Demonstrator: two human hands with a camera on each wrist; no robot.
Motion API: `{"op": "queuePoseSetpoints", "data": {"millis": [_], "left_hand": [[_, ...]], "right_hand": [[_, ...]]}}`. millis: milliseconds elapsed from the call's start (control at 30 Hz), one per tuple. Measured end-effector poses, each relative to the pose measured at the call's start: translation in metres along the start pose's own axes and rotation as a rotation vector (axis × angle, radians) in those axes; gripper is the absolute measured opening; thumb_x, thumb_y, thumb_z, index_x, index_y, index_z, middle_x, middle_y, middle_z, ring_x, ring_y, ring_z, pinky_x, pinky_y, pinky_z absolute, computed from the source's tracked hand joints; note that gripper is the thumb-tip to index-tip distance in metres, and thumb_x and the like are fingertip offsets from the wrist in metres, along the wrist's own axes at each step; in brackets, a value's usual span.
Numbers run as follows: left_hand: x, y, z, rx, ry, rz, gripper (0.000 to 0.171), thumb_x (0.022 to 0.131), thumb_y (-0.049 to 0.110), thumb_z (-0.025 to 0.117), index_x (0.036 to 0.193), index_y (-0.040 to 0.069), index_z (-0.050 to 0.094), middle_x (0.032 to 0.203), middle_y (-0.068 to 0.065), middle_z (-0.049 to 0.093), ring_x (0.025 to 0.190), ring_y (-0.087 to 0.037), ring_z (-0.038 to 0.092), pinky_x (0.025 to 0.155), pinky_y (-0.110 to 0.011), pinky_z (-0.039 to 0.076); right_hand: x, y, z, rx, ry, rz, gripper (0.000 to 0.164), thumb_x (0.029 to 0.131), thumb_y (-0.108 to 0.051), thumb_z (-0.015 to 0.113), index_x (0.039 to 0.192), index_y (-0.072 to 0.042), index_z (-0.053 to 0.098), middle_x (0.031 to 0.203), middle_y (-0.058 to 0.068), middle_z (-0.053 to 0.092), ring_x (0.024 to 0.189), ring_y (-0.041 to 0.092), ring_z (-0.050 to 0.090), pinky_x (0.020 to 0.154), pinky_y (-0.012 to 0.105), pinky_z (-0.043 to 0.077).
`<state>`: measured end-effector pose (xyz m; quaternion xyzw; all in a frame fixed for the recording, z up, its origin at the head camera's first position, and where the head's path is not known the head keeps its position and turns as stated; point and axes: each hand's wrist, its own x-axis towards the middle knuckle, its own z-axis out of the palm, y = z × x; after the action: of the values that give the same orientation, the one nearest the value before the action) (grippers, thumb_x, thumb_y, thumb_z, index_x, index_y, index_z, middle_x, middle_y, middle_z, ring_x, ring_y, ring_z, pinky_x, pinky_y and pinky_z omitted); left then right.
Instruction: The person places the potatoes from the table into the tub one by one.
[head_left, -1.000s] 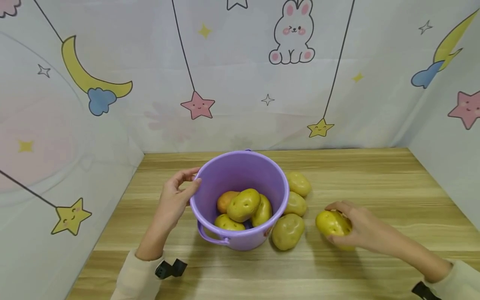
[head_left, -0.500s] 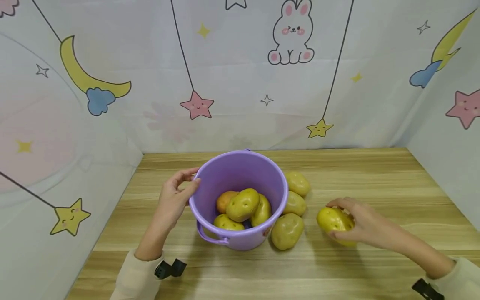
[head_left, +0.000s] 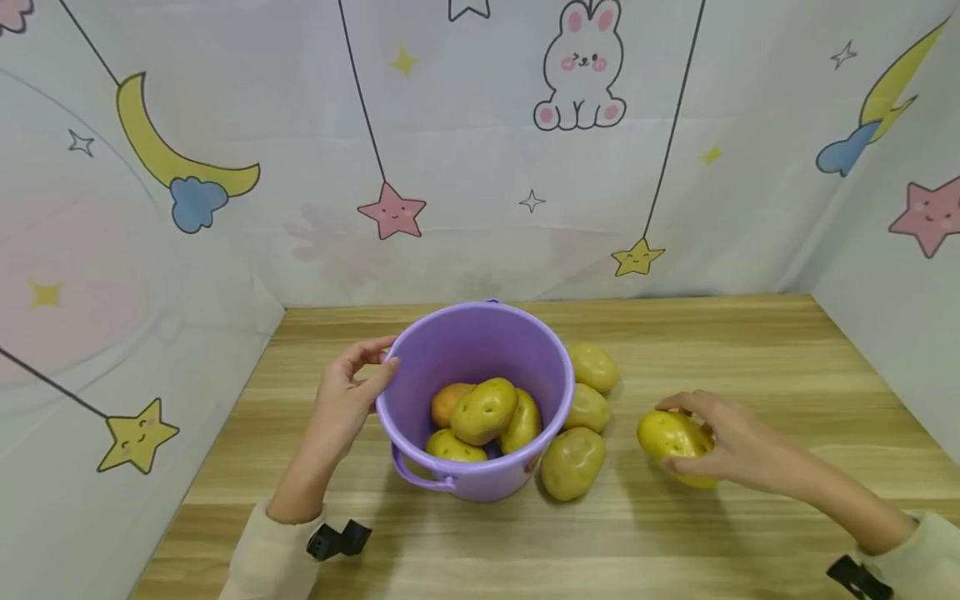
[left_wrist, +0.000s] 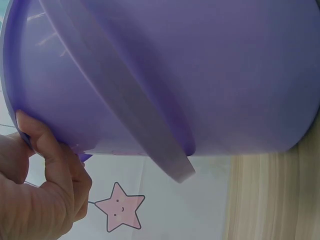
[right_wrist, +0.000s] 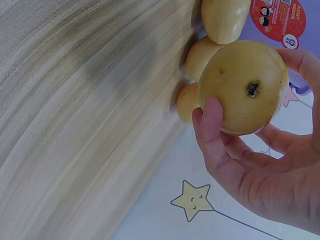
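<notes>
A purple bucket stands on the table, its mouth tipped toward the head camera. My left hand grips its left rim with the thumb and fingers; in the left wrist view the bucket's outer wall and handle fill most of the picture. Inside lie several yellow potatoes and an orange-toned round item, partly covered. To the right of the bucket, my right hand holds a bright yellow potato between thumb and fingers. A dark spot marks the end of this potato in the right wrist view.
Three potatoes sit in a row along the bucket's right side, the closest one largest in view. The wooden table meets a printed cloth backdrop behind and at both sides. A red label is on the bucket.
My right hand has shifted slightly right and up with the potato in its grip. The left hand keeps its hold on the bucket rim, and the camera view has drifted a little.
</notes>
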<state>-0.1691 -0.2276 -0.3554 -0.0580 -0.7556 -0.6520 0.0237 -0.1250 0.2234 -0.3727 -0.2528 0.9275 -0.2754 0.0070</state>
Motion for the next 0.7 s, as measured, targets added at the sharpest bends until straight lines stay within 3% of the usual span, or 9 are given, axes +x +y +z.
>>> {"op": "queuePoseSetpoints", "data": {"millis": [700], "left_hand": [[-0.0008,0.0001,0.0005,0.008,0.002,-0.001,0.035,0.100,0.008,0.060,0.133,-0.003,0.057,0.109,-0.016,0.049,0.067,-0.018,0.070,0.059,-0.031,0.063]], "right_hand": [[-0.0014,0.0043,-0.0051,0.010,-0.008,0.025,0.057,0.077,-0.030,0.087,0.120,-0.001,0.063,0.107,0.001,0.064,0.090,0.012,0.057,0.067,0.024,0.057]]}}
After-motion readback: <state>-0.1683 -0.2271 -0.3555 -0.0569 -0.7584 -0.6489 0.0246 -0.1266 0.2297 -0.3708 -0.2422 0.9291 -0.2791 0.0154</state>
